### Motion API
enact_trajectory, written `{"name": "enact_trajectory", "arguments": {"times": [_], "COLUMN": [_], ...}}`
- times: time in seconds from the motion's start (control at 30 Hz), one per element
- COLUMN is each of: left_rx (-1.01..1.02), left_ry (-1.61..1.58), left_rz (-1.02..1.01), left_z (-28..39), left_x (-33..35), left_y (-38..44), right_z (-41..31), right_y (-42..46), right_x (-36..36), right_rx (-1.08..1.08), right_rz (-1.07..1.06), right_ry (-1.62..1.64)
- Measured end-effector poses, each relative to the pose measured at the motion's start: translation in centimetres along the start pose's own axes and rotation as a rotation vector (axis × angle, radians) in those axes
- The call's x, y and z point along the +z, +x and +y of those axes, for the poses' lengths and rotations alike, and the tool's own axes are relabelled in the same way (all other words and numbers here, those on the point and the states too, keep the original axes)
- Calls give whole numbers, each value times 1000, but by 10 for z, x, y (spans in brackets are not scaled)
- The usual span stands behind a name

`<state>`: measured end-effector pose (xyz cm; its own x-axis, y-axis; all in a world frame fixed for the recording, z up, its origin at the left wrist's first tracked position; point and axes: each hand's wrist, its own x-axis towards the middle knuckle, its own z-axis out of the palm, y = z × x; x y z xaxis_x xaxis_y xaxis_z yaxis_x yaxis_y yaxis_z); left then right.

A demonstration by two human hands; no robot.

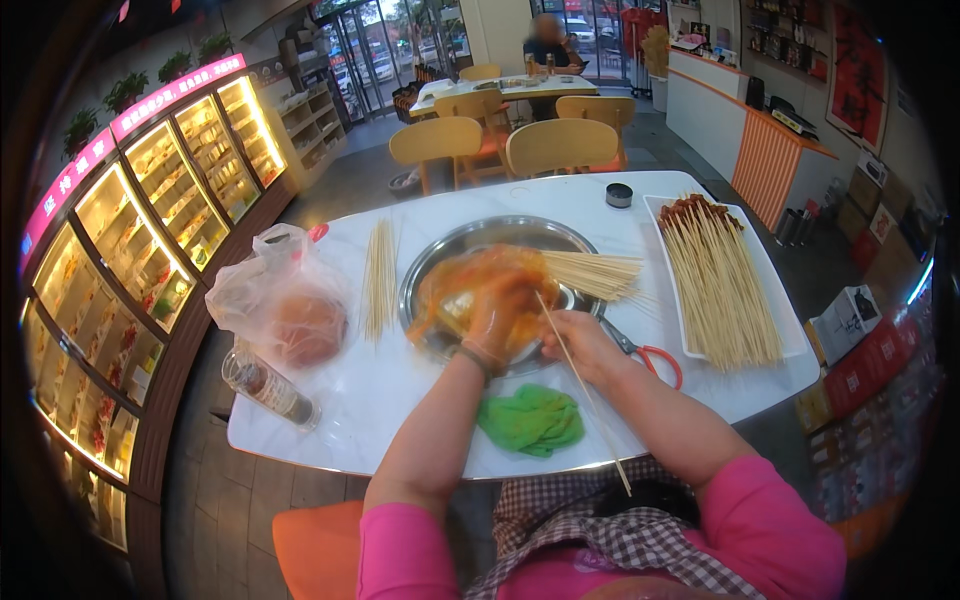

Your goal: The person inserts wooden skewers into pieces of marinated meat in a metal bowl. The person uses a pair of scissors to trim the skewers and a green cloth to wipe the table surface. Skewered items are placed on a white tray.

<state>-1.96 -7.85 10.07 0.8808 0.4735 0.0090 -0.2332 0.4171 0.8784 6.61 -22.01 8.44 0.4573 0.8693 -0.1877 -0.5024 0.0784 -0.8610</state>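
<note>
My left hand (499, 319) is blurred over the round metal tray (420, 262), among orange-red marinated food (487, 262) partly in plastic; what its fingers grip cannot be made out. In my right hand (581, 341) is a bamboo skewer (589, 397), its upper end near my left fingers and its lower end past the table edge. Loose skewers (596, 274) lie over the tray's right rim, and another bundle (380, 277) lies left of it. Right of the tray, a white tray (675, 300) holds many skewers (724, 292) tipped with reddish-brown pieces. A green cloth (531, 420) lies crumpled nearby.
Red-handled scissors (660, 364) lie beside my right hand. A plastic bag (285, 300) with reddish contents and a glass jar (271, 390) stand at the left. A small dark round container (619, 196) sits at the far edge. Beyond are chairs (562, 146) and a seated person (551, 64).
</note>
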Motion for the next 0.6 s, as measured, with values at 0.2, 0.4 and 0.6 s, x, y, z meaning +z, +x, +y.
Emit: {"name": "enact_trajectory", "arguments": {"times": [0.2, 0.4, 0.6], "left_rx": [0, 50, 40], "left_ry": [-53, 130, 73], "left_rz": [-55, -15, 69], "left_z": [1, 5, 10], "left_x": [5, 2, 4], "left_y": [0, -2, -5], "right_z": [3, -10, -7], "right_y": [5, -8, -14], "right_x": [-11, 7, 14], "right_rx": [11, 17, -351], "right_rz": [-15, 30, 178], "right_ry": [106, 5, -507]}}
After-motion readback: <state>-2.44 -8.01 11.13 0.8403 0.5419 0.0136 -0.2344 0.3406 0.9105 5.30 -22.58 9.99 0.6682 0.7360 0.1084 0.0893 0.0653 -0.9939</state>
